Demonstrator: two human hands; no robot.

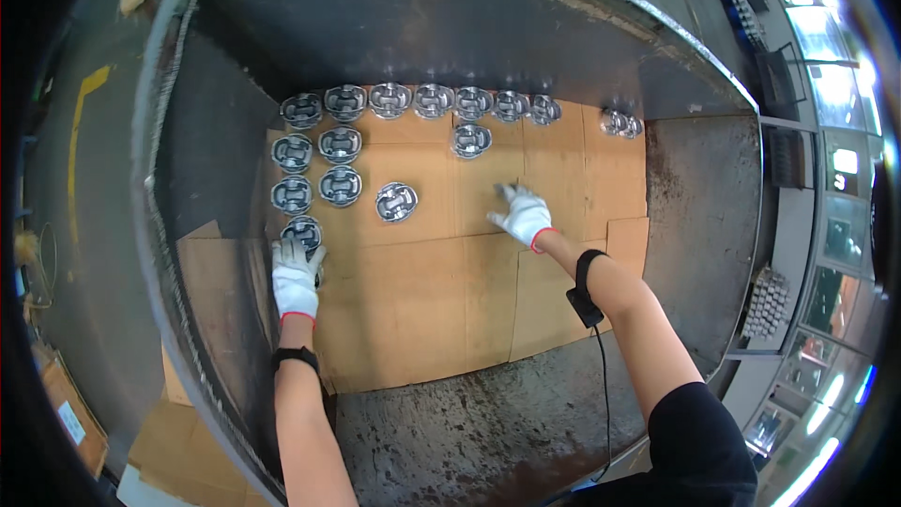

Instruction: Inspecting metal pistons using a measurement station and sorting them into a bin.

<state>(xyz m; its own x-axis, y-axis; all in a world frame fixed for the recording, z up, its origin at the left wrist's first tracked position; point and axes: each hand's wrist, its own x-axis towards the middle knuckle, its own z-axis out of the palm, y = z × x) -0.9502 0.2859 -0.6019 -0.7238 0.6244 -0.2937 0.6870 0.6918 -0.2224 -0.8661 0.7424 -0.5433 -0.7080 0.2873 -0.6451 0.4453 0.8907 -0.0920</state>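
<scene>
My left hand [297, 280], in a white glove with a red cuff, has its fingers around a metal engine piston [301, 231] at the near end of the left column. My right hand [523, 214], gloved alike, is over the cardboard [422, 291] with its fingers apart and nothing between them. Nearest to it are a piston [471, 141] below the back row and a lone piston [396, 202] farther left. Several more pistons [389, 100] line the back wall, and others [340, 185] make short columns at the left.
High metal walls [699, 197] of a large bin surround the cardboard. Two small pistons or similar parts [615, 122] lie in the far right corner. A loose cardboard flap [221, 291] leans at the left wall. A black cable [605, 394] hangs from my right wrist strap.
</scene>
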